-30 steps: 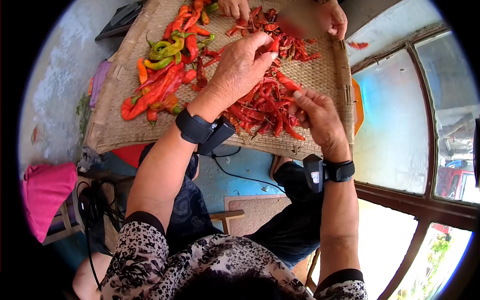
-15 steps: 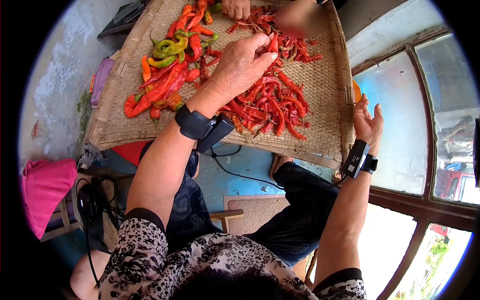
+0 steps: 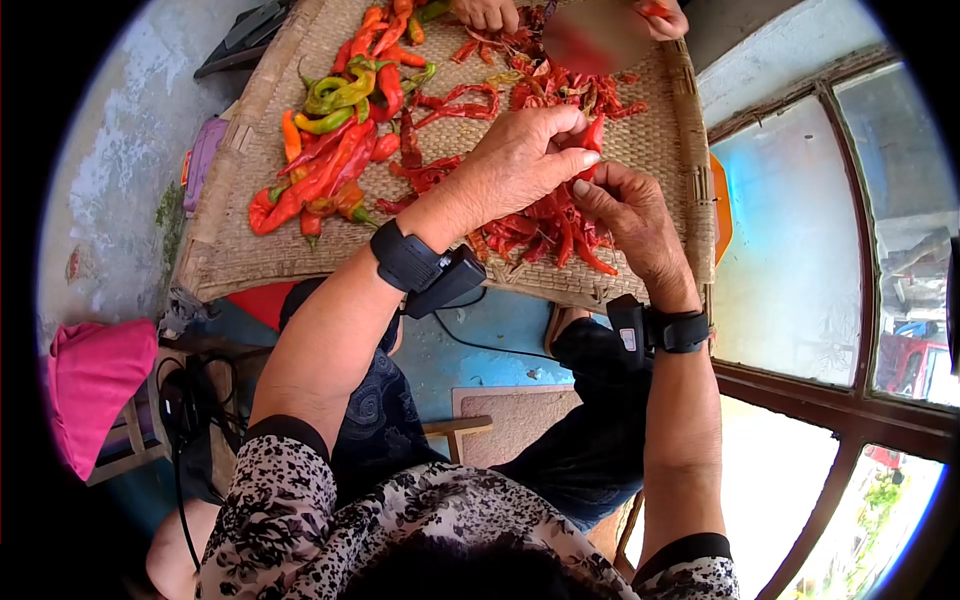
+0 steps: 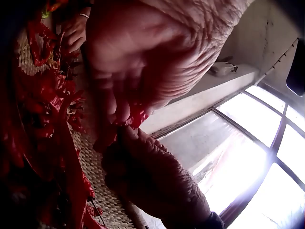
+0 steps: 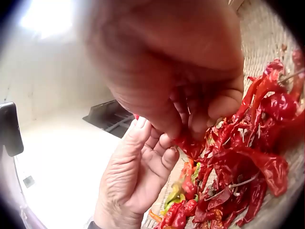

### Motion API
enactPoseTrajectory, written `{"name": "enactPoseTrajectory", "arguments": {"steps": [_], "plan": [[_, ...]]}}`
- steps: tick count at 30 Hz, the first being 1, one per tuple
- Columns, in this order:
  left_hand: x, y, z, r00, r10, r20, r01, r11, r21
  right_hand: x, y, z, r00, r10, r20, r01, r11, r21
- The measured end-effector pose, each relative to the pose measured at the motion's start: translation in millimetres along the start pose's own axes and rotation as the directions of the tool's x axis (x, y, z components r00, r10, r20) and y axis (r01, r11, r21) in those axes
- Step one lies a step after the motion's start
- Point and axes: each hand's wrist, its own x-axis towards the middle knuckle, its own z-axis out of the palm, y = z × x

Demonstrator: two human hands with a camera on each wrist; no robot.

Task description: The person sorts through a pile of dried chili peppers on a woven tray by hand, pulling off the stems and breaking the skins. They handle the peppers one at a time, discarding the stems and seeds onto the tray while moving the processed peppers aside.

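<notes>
Held over the woven tray (image 3: 225,235), a red pepper (image 3: 595,133) is pinched between the thumb and fingers of my left hand (image 3: 515,165). Just below it, my right hand (image 3: 635,215) has its thumb and curled fingers at the pepper's lower end. The left wrist view has my left hand (image 4: 157,52) above my right hand (image 4: 152,176), with red pepper (image 4: 137,116) between them. In the right wrist view my right hand (image 5: 176,62) pinches red pepper (image 5: 190,146) beside my left hand (image 5: 136,176). Wrinkled red peppers (image 3: 515,232) lie beneath.
Fresh red, orange and green peppers (image 3: 330,170) lie on the tray's left part. Another person's hands (image 3: 487,13) reach in at the far edge, one of them (image 3: 668,22) holding something red. A window (image 3: 800,240) stands to the right, with an orange object (image 3: 720,210) beside the tray.
My left hand has moved right with the pepper. My right hand left the peppers, swung out past the tray's right edge with spread fingers, then came back to the pepper in my left hand.
</notes>
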Motion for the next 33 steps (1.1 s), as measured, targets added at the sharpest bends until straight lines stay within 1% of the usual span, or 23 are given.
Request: {"name": "enactPoseTrajectory", "arguments": {"steps": [1,3,4,5,7,8,9,10,11,13,15,17,18,19,20,21,23,25,27,29,30,32,33], "plan": [[-1,0,-1,1.0,0.0,-0.002,0.0,1.0,0.0,-1,1,-5,1.0,0.0,0.002,0.0,1.0,-0.001],[-5,-1,-2,0.998,-0.057,0.038,0.054,0.994,0.093,-3,5,-21,0.995,0.065,-0.075,-0.051,0.982,0.182],[-7,-1,-6,0.996,-0.022,0.091,-0.001,0.969,0.248,-3,8,-31,0.99,0.041,-0.137,-0.002,0.963,0.27],[-11,-7,-6,0.996,-0.023,0.088,0.0,0.969,0.247,-2,18,-43,0.979,0.025,-0.201,0.053,0.925,0.376],[-19,-21,-2,0.974,0.153,0.17,-0.216,0.856,0.47,-7,21,-68,0.93,0.114,-0.35,0.095,0.844,0.528],[-22,-24,1,0.967,0.203,0.154,-0.253,0.837,0.486,-9,27,-84,0.93,0.114,-0.35,0.095,0.844,0.528],[-23,-21,0,0.967,0.203,0.154,-0.253,0.836,0.486,-10,37,-101,0.9,0.167,-0.404,0.14,0.765,0.628],[-22,-16,-1,0.973,0.099,0.207,-0.204,0.791,0.577,-11,42,-108,0.865,0.227,-0.448,0.192,0.674,0.713],[-21,-13,-1,0.969,-0.009,0.248,-0.163,0.73,0.664,-12,49,-114,0.864,0.227,-0.45,0.194,0.675,0.712],[-22,-17,-1,0.971,-0.012,0.239,-0.158,0.718,0.678,-14,54,-116,0.822,0.334,-0.461,0.296,0.441,0.847],[-23,-20,-2,0.973,-0.017,0.228,-0.15,0.706,0.692,-12,53,-108,0.818,0.344,-0.461,0.289,0.448,0.846],[-23,-22,-2,0.979,0.024,0.204,-0.16,0.713,0.683,-7,37,-83,0.833,0.251,-0.494,0.161,0.744,0.649],[-22,-22,-1,0.978,0.024,0.206,-0.161,0.713,0.683,-5,34,-70,0.882,0.145,-0.449,0.136,0.833,0.537],[-21,-22,0,0.977,0.008,0.212,-0.157,0.699,0.697,-5,25,-56,0.933,0.074,-0.353,0.068,0.925,0.375],[-21,-22,1,0.976,-0.009,0.218,-0.153,0.685,0.712,-5,19,-42,0.964,0.066,-0.256,-0.005,0.972,0.234],[-20,-21,1,0.976,-0.01,0.22,-0.153,0.685,0.712,-5,13,-31,0.983,0.068,-0.168,-0.051,0.993,0.102],[-17,-20,1,0.979,0.027,0.204,-0.165,0.694,0.701,-6,2,-8,0.994,0.086,-0.059,-0.09,0.994,-0.064],[-14,-18,-1,0.981,0.055,0.186,-0.17,0.704,0.69,-1,14,3,0.991,-0.129,-0.02,0.113,0.926,-0.36],[-13,-14,-2,0.983,0.081,0.165,-0.172,0.713,0.68,-2,15,9,0.992,-0.125,-0.032,0.105,0.927,-0.359],[-12,-8,-2,0.988,0.044,0.148,-0.129,0.76,0.637,-2,9,10,1.0,0.0,0.005,0.001,0.935,-0.355],[-11,-8,1,0.988,0.044,0.148,-0.13,0.76,0.637,-2,7,5,1.0,0.0,0.004,0.001,0.935,-0.356],[-9,-10,7,0.972,0.213,-0.099,-0.118,0.806,0.58,-5,3,-13,0.993,0.09,-0.07,-0.095,0.993,-0.065],[-8,-10,9,0.972,0.215,-0.098,-0.12,0.806,0.58,-10,-8,-22,0.987,0.093,-0.134,-0.094,0.996,-0.004]]}}
